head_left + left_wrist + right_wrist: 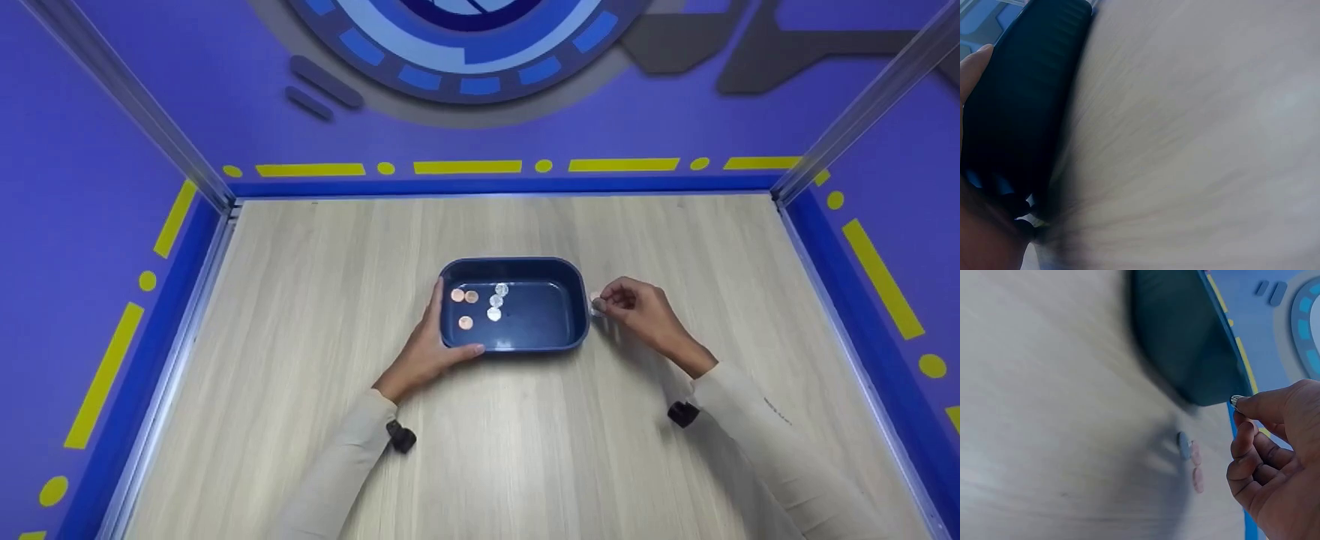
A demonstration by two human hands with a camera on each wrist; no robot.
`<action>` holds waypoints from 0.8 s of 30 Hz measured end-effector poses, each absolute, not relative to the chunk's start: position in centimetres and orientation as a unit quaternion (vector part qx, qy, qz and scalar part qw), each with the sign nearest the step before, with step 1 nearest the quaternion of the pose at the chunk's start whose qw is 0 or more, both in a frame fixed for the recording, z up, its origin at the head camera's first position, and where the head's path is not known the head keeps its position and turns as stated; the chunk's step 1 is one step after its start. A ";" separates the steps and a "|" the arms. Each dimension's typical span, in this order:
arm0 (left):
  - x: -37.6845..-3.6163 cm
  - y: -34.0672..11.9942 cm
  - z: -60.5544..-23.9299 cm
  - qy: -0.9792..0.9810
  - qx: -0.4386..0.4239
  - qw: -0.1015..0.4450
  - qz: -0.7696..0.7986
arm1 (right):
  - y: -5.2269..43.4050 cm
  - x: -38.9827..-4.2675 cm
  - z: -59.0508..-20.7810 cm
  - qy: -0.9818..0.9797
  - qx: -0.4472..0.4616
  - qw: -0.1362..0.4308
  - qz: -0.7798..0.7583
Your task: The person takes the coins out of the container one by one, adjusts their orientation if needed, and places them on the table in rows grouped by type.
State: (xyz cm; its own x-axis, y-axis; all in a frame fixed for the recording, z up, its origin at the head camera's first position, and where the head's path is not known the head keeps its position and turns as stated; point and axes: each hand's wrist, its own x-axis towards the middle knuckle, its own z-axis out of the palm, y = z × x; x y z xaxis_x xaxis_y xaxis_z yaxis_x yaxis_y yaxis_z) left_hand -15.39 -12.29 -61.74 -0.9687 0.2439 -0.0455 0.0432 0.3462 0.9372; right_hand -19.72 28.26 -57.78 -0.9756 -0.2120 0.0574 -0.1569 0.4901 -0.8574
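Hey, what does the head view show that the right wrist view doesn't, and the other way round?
Only the head view shows the left hand holding the tray and six coins inside it, three copper and three silver.

Only the right wrist view shows three coins on the table beside the tray's outer wall.

Both show the right hand pinching a silver coin near the tray's right end.

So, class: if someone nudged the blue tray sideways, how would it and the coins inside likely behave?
The blue tray looks light and shallow, so it would probably slide, not tip. The left hand gripping its end suggests that. The coins lie loose and would likely skid.
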 end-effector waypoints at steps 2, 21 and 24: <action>-15.4 -12.3 -61.7 0.817 0.087 0.090 0.563 | 28.6 -19.7 -58.2 0.867 -0.102 0.029 -0.488; -15.3 -12.3 -61.8 0.822 0.081 0.090 0.556 | 30.6 -19.7 -61.0 0.886 -0.064 0.033 -0.459; -15.4 -12.3 -61.8 0.823 0.082 0.090 0.555 | 30.4 -19.6 -61.2 0.894 -0.066 0.018 -0.443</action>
State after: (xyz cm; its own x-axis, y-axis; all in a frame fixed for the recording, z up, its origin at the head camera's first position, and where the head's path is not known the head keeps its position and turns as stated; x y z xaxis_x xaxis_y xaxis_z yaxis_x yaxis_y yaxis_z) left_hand -15.37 -12.33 -61.83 -0.9705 0.2341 -0.0573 0.0346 0.3707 0.9281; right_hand -19.64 30.43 -61.16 -0.9906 -0.1339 0.0262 -0.1019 0.5981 -0.7949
